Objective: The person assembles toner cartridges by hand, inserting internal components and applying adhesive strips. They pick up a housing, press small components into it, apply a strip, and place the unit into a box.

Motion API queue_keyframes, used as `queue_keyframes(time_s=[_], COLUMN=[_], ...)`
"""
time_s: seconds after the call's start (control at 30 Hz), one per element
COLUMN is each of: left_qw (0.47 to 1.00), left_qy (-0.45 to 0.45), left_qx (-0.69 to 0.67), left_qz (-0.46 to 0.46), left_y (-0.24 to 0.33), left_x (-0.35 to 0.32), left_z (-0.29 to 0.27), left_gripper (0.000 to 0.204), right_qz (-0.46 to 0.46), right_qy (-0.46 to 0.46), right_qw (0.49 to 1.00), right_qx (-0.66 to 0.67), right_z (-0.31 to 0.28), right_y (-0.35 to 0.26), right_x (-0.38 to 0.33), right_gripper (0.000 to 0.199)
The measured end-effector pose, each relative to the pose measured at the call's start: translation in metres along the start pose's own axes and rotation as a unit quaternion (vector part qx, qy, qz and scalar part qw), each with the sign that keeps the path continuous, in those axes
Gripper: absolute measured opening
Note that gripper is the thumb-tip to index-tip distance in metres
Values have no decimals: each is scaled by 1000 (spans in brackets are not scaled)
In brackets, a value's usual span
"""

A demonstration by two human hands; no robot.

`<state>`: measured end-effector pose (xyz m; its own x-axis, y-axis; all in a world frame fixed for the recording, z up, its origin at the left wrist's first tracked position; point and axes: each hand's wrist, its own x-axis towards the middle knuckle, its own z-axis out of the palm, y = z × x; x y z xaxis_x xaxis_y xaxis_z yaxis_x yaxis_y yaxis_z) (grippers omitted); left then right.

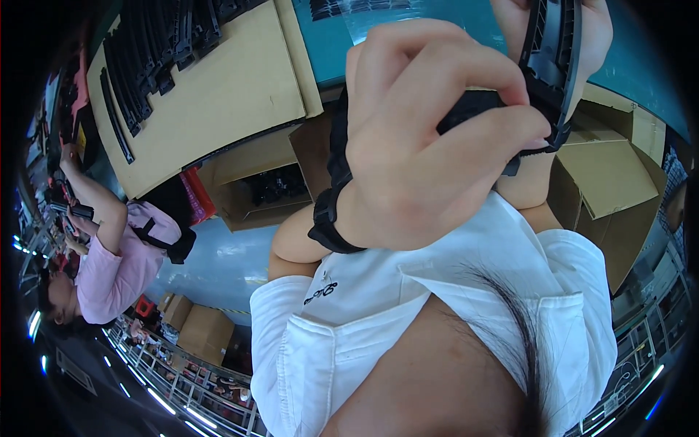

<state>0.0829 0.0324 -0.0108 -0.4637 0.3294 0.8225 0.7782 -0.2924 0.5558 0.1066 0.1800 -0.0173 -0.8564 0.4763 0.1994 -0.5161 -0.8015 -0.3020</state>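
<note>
A long black plastic part [551,58] with ribbed, raised edges stands close in front of me at the upper right. My left hand [437,131], with a black band at the wrist, has its thumb and forefinger pinched at the part's lower end; the other fingers are curled in. Whether a smaller piece sits between those fingertips is hidden. Higher up, my right hand [595,40] wraps round the same part from behind, and the part covers much of that hand.
Several curved black strips [142,80] lie in a row on a cardboard sheet [240,80] at the upper left. Under it stands an open carton [251,156] with black pieces inside. Another carton [611,175] is at the right. A co-worker in pink [120,269] is at the left.
</note>
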Motion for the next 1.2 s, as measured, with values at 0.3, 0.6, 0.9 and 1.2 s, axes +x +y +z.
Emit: queue_keyframes(time_s=[0.3,0.6,0.9,1.2], left_qw=[998,731,700,773], left_qy=[-54,-159,-294,-258], left_qx=[21,-380,-332,-296], left_qz=[18,-544,-559,-499], left_y=[1,14,13,11], left_x=[-3,20,24,14], left_z=[-1,-29,-26,-28], left_gripper=[19,16,22,24], right_qz=[21,13,7,1], right_qy=[7,17,14,17], right_qw=[996,994,997,998], right_qx=[92,107,71,66], right_z=[3,3,3,2], right_y=[4,7,11,16], right_x=[1,0,3,13], right_gripper=[27,28,31,30])
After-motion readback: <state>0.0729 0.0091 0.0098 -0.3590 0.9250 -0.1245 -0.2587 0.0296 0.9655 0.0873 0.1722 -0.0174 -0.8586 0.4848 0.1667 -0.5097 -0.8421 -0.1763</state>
